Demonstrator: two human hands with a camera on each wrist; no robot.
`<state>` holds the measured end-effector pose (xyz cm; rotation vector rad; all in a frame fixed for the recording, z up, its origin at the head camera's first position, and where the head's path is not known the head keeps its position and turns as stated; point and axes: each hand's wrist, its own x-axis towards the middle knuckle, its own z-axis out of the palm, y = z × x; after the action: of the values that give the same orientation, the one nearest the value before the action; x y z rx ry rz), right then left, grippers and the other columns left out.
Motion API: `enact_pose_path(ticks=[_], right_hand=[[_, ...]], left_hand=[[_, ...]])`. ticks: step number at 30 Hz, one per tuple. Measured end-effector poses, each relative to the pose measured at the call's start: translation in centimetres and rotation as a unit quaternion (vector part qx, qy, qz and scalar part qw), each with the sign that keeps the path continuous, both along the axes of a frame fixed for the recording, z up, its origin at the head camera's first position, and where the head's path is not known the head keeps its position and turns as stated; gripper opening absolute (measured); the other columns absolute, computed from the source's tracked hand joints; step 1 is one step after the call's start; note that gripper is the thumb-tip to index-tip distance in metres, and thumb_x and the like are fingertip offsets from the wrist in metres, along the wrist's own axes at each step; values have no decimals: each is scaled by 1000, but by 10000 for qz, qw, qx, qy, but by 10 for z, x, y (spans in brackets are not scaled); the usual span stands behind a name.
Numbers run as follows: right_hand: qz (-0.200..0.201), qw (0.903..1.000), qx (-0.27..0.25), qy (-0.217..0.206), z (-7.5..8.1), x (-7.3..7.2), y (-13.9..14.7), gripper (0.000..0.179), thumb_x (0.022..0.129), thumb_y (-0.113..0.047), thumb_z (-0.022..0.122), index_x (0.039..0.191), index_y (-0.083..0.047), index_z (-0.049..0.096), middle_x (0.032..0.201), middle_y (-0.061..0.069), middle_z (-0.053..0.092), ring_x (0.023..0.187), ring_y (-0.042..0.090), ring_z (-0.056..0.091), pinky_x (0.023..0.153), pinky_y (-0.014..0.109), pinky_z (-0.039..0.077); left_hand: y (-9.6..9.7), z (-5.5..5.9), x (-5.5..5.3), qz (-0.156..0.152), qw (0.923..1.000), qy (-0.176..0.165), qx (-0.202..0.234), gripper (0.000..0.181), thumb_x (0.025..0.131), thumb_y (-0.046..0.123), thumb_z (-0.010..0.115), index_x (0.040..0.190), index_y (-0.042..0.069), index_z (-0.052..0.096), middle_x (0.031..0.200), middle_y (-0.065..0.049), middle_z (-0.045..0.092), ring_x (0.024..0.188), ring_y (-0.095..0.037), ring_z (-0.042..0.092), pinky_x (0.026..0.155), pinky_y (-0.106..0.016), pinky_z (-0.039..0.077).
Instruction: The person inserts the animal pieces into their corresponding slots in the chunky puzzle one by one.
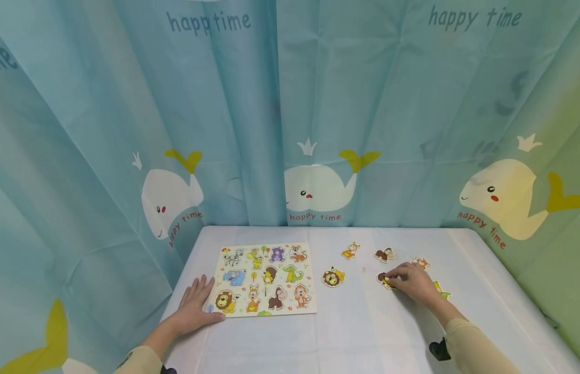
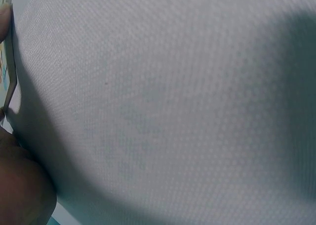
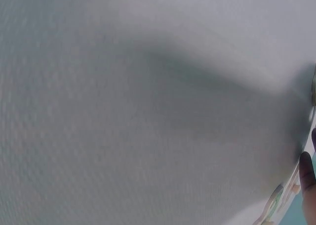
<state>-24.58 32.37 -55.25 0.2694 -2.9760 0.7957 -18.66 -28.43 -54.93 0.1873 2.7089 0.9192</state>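
A wooden animal puzzle board [image 1: 243,312] lies on the left part of the table. At its lower left corner rests my left hand [image 1: 192,309], fingers spread and thumb along the front edge. Over on the right, my right hand [image 1: 413,283] pinches a brown and yellow hedgehog puzzle piece [image 1: 382,279] between thumb and fingertips, close over the cloth. The hand partly covers this piece. A monkey piece [image 1: 420,263] and a green crocodile piece [image 1: 442,291] lie right beside the hand, partly hidden by it. Both wrist views show mostly white cloth, with fingertips [image 3: 307,168] at the right wrist view's edge.
Between board and right hand lie a lion piece [image 1: 334,277] and a kangaroo piece [image 1: 350,251]. A gorilla piece [image 1: 385,254] sits behind the hedgehog. White cloth covers the table [image 1: 346,337], and a blue whale-print curtain [image 1: 318,104] hangs behind it.
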Motion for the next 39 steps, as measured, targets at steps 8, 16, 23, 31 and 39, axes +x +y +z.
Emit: enact_pose_path(ticks=[8, 16, 23, 31, 39], right_hand=[[65, 9999, 10, 140, 0, 2, -1, 8, 87, -20, 83, 94, -16, 81, 95, -1, 67, 95, 26, 56, 80, 48, 45], [-28, 10000, -20, 46, 2, 2, -1, 8, 87, -18, 82, 94, -15, 81, 98, 2, 67, 100, 31, 57, 86, 55, 46], [-205, 9997, -104, 115, 4, 0, -2, 11, 89, -19, 80, 98, -12, 81, 105, 9, 66, 106, 36, 56, 89, 59, 47], [-118, 9968, -184, 763, 7, -1, -9, 9, 89, -21, 81, 94, -14, 80, 102, 8, 68, 105, 37, 56, 93, 59, 44], [40, 9931, -269, 1143, 10, -2, -24, 5, 86, -21, 83, 89, -18, 80, 102, 7, 69, 105, 38, 56, 89, 58, 43]], left_hand=[[0, 0, 0, -28, 10000, 31, -39, 116, 81, 48, 82, 160, -6, 17, 166, -32, -2, 151, -51, -11, 121, -63, -8], [-1, -3, -1, -19, 10000, 30, -31, 116, 81, 49, 82, 160, -6, 17, 166, -32, -2, 152, -50, -11, 121, -63, -8], [-1, -3, -1, 31, 10000, -26, -55, 117, 81, 51, 82, 161, -5, 16, 166, -31, -2, 152, -49, -11, 122, -62, -9], [-1, -2, 0, 4, 9998, 136, 127, 117, 80, 48, 83, 159, -8, 17, 165, -34, -1, 151, -52, -10, 121, -64, -8], [0, 1, 1, 29, 9999, 85, 63, 117, 80, 47, 83, 159, -7, 17, 165, -33, -2, 151, -52, -10, 121, -63, -8]])
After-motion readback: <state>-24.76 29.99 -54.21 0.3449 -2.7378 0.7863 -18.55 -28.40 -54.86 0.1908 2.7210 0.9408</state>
